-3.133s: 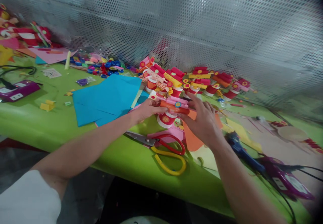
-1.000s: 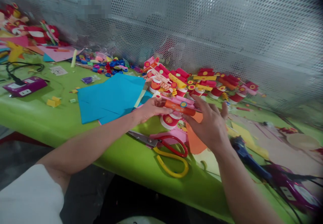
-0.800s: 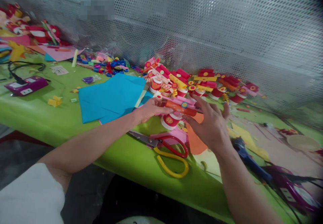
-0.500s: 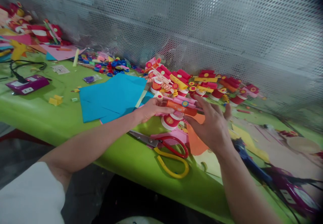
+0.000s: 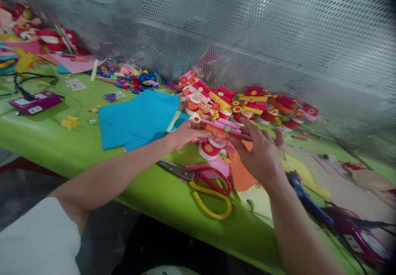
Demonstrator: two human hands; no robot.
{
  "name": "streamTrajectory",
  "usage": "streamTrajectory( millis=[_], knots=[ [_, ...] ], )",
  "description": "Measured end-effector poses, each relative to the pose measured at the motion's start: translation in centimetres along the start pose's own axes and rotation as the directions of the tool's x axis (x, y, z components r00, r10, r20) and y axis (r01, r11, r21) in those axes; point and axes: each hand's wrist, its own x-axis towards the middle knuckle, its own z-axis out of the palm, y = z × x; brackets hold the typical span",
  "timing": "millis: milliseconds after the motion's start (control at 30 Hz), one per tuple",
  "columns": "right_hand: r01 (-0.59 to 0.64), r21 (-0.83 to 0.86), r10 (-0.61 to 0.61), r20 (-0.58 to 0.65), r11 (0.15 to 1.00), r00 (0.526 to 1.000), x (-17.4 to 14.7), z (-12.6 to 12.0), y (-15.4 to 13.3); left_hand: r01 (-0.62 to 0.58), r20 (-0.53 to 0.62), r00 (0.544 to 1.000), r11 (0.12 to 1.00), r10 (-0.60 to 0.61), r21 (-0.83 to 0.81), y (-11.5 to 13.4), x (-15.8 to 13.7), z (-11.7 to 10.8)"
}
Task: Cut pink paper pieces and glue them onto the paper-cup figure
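Between my hands stands a small paper craft figure point(image 5: 208, 148): a red-and-white cup body, an orange band and pink paper rolls across the top, pink accordion-folded strips at its sides. My left hand point(image 5: 185, 136) pinches the left end of its top, thumb along the orange band. My right hand point(image 5: 262, 157) has its thumb and fingers around the right end of that top; its fingertips are partly hidden. Just in front lie scissors point(image 5: 198, 176) with red and yellow handles, over pink paper. An orange paper sheet point(image 5: 243, 169) is under my right hand.
Blue paper sheets point(image 5: 136, 120) lie to the left. Several similar figures point(image 5: 253, 97) line the back by the perforated metal panel point(image 5: 247, 31). A blue glue gun point(image 5: 309, 200) and purple power strip point(image 5: 359, 233) sit at right, another purple power strip point(image 5: 35, 103) at left.
My right thumb has shifted up from beside the cup to the figure's top, so the folded pink strip on the cup's right side now shows. My left hand has barely moved.
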Motion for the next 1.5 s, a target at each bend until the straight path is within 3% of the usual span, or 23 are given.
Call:
streamTrajectory(
  millis=[533, 767, 1100, 1500],
  knots=[
    [0.045, -0.060, -0.049, -0.075, 0.997, 0.996, -0.2, 1.1, 0.7, -0.009, 0.008, 1.000, 0.999, 0.009, 0.045, 0.6, -0.5, 0.4],
    [0.063, -0.069, -0.069, -0.085, 0.996, 0.994, -0.3, 1.1, 0.6, -0.083, -0.018, 0.996, 0.996, 0.083, 0.015, 0.2, 0.1, -0.1],
    [0.052, -0.071, -0.055, -0.039, 0.996, 0.998, -0.3, 1.0, 0.6, -0.028, -0.113, 0.993, 0.998, 0.034, 0.052, -0.1, 0.1, 0.1],
    [0.057, -0.081, -0.061, -0.054, 0.995, 0.997, -0.3, 1.1, 0.5, -0.026, -0.146, 0.989, 0.996, 0.038, 0.083, 0.0, -0.2, 0.4]
  ],
)
